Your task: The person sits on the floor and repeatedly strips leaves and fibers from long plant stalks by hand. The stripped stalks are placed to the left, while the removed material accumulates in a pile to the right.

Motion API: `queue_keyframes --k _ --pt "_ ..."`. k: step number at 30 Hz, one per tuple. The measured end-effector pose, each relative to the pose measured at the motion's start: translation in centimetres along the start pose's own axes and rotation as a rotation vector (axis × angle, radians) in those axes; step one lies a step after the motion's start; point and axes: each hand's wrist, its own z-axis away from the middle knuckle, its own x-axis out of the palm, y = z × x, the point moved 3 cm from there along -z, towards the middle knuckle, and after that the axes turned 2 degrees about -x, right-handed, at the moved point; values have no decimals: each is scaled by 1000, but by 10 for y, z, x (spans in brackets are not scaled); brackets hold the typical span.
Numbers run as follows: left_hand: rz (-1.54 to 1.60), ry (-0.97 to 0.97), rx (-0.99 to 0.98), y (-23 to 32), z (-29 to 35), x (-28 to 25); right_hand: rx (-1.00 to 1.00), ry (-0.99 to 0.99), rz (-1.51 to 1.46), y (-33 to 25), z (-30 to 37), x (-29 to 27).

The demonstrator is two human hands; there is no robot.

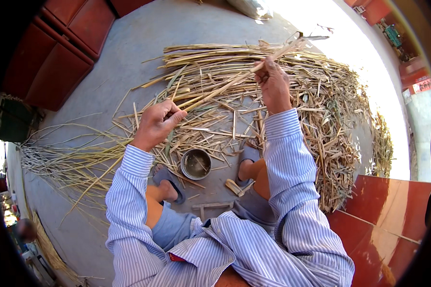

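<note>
A long pale dry stalk, like a reed (220, 91), runs slantwise between my hands, its upper end rising to the far right. Closed around its lower end is my left hand (159, 123), thumb pressed against the fingers. Farther along, my right hand (274, 86) pinches the same stalk between thumb and fingers. A dark, thin piece (316, 37) shows at the stalk's far end; I cannot tell what it is. Behind and beneath my hands lies a pile of similar stalks (201, 62), with husks and leaf scraps (325, 110) heaped to the right.
A round metal bowl (196, 164) holding liquid stands between my feet. Thin stripped stalks (76, 153) fan out at the left. Red cabinets (57, 62) stand at the far left, red panels (388, 205) at the lower right. A pale sack (251, 7) sits at the back.
</note>
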Motion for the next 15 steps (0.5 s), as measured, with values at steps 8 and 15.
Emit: queue_keyframes --k 8,15 --pt "-55 85 48 6 -8 9 143 -257 1 25 40 49" --pt "-522 309 455 34 -7 17 154 -78 93 26 34 40"
